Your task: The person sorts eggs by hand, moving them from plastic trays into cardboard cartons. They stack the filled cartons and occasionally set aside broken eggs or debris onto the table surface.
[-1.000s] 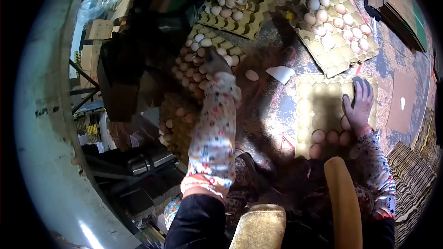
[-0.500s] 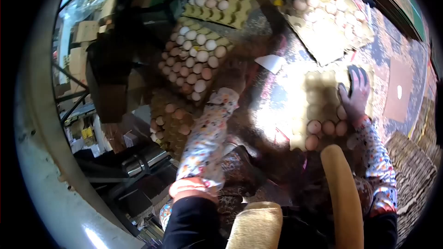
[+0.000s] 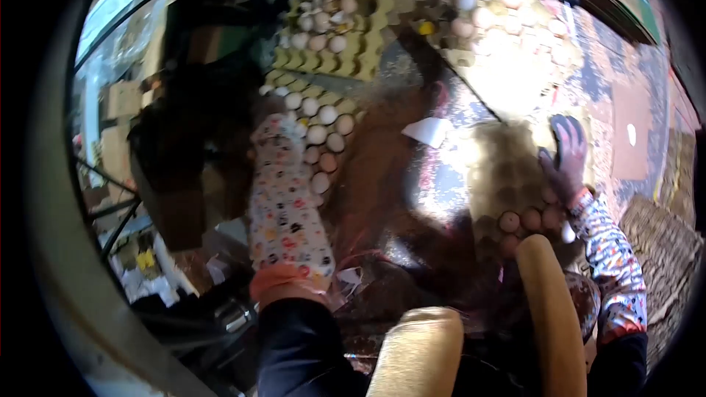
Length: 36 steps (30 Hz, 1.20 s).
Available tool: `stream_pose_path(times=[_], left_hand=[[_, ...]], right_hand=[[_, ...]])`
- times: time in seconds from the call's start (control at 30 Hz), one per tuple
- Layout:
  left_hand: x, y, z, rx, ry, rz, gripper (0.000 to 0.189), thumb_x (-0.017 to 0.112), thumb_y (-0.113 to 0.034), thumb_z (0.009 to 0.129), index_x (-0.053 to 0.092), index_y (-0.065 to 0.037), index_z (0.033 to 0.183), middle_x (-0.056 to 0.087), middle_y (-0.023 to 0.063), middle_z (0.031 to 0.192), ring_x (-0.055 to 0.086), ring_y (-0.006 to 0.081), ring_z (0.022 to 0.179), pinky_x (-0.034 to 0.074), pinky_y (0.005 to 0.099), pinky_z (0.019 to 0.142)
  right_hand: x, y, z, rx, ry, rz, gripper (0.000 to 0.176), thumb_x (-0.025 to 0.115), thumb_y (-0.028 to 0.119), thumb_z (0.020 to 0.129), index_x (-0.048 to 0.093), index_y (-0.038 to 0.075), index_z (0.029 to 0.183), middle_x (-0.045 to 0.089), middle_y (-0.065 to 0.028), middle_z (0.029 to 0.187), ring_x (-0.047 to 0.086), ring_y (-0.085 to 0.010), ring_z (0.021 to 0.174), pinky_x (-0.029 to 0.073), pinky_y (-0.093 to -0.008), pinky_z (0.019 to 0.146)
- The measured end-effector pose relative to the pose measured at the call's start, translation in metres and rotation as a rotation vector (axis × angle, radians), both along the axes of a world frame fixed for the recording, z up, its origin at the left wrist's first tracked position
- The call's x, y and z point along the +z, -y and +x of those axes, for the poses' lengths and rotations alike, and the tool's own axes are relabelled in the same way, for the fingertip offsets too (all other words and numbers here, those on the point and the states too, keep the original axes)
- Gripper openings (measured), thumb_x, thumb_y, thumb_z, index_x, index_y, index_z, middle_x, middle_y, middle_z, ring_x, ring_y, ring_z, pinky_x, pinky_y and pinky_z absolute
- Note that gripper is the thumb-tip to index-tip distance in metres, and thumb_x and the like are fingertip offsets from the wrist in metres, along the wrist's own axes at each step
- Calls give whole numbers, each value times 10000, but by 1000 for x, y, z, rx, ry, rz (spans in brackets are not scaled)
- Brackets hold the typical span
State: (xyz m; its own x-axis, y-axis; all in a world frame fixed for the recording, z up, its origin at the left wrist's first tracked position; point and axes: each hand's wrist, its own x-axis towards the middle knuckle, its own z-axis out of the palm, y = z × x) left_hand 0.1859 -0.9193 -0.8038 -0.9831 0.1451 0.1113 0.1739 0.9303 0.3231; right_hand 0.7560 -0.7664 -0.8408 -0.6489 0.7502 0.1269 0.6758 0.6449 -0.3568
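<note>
My left hand [image 3: 272,106], dark and blurred, reaches over the left edge of an egg tray [image 3: 301,88]; its fingers cannot be made out. White and brown eggs [image 3: 327,115] fill much of that tray. On the right, my gloved right hand [image 3: 568,158] rests on the right side of a mostly empty pulp tray [image 3: 507,154], with its fingers apart. Several brown eggs [image 3: 531,218] sit in the near rows of this tray, beside and below the hand.
Behind are another egg tray [image 3: 368,59] with broken shells and a brightly lit egg tray [image 3: 515,59]. A white scrap [image 3: 428,132] lies mid-floor. Stacked pulp trays [image 3: 658,250] stand at right, flattened cardboard [image 3: 607,0] at top right.
My left hand has moved left and away, from beside the left tray to over its far left part. My right hand stays on the right tray. The whole view has shifted slightly.
</note>
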Motion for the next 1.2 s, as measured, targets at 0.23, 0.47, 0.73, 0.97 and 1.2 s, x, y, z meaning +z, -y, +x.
stream_pose_path(times=[0.23, 0.47, 0.73, 0.97, 1.2], left_hand=[[-33, -32, 170, -956, 180, 508, 517, 629, -173, 885, 440, -12, 1338, 534, 181, 1221, 522, 288, 1103, 437, 405, 931], [-7, -94, 344, -1006, 289, 319, 469, 663, -144, 852, 480, -15, 1263, 510, 153, 1172, 512, 281, 1081, 404, 385, 990], [7, -10, 356, -1127, 209, 304, 528, 683, -77, 821, 470, -16, 1300, 505, 188, 1175, 538, 299, 1072, 436, 378, 963], [-29, 75, 430, -865, 664, -291, 513, 560, -191, 936, 378, 61, 1344, 540, 249, 1133, 539, 347, 1027, 416, 407, 937], [53, 62, 451, -728, 679, 330, 520, 547, -153, 915, 361, 92, 1334, 461, 343, 1266, 464, 440, 1182, 378, 420, 1017]], right_hand=[[10, -1, -2, -30, 38, -61, 661, 704, 261, 734, 459, 68, 1317, 434, -176, 1343, 337, -402, 1284, 275, -506, 1079], [3, -5, 2, 23, -144, -33, 597, 712, 260, 723, 508, 78, 1255, 473, -179, 1295, 399, -417, 1222, 333, -522, 1032], [14, -23, 36, -327, -651, -535, 429, 592, 270, 839, 587, 22, 1188, 584, -200, 1187, 526, -288, 1158, 404, -391, 1008], [34, -1, 125, -395, -398, -1014, 336, 621, 254, 894, 647, 14, 1127, 683, -100, 996, 606, -139, 943, 465, -266, 868], [79, 17, 172, 37, -189, -687, 285, 534, 124, 897, 625, 27, 1150, 641, -137, 1154, 581, -267, 1122, 427, -361, 990]])
